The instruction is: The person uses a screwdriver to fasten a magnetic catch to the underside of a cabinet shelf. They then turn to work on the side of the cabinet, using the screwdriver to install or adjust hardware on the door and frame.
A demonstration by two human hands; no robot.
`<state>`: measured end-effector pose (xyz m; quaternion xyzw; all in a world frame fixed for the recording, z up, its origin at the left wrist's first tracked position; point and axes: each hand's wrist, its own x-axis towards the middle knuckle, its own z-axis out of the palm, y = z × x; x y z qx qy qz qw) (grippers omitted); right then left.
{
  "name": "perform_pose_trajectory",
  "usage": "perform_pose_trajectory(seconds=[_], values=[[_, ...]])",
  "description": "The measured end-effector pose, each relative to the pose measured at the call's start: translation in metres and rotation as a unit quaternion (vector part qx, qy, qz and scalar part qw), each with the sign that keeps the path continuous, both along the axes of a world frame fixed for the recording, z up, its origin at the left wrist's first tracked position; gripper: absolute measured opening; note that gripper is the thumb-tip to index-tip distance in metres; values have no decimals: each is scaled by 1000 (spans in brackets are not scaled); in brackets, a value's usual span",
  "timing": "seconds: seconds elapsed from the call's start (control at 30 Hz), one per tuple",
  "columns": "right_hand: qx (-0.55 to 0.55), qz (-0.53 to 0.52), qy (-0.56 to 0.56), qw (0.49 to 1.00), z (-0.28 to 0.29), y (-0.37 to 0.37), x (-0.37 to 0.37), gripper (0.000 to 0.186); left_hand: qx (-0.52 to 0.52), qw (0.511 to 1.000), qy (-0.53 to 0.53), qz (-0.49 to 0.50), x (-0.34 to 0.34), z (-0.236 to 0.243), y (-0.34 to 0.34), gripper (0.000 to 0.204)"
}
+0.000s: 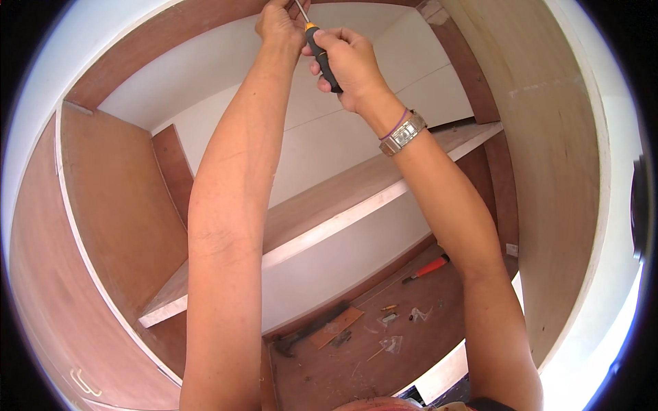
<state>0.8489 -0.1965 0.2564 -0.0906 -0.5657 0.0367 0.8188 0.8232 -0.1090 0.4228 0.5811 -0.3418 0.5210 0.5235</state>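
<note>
My right hand (351,63) is wrapped round the black and yellow handle of a screwdriver (324,60), whose thin metal shaft points up toward the top edge of the view. Beside the shaft, my left hand (277,24) is raised to the cabinet's upper wooden rail (161,42). Its fingers look bent together near the shaft, but the picture's edge cuts them off. What they hold, if anything, is hidden, and so is the screwdriver's tip. A metal watch (403,133) and a purple band circle my right wrist.
Behind my forearms a wooden shelf (336,220) spans the cabinet. On the bottom board (308,377) lie a hammer (301,332), a red-handled tool (428,268), an orange-brown flat piece (337,327) and several small plastic packets. Side panels (113,171) stand left and right.
</note>
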Motion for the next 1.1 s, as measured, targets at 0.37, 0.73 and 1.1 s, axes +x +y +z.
perform_pose_trajectory(seconds=[0.37, 0.73, 1.1], values=[[1, -173, 52, 984, 2, 13, -4, 33, -1, 1000, 0, -6, 0, -5, -6, 28], [64, -218, 44, 973, -7, 18, -9, 37, -12, 997, 52, -47, 4, 10, 3, 24], [11, -351, 54, 935, -9, 20, 0, 39, -30, 994, 46, -92, 10, 8, 3, 21]])
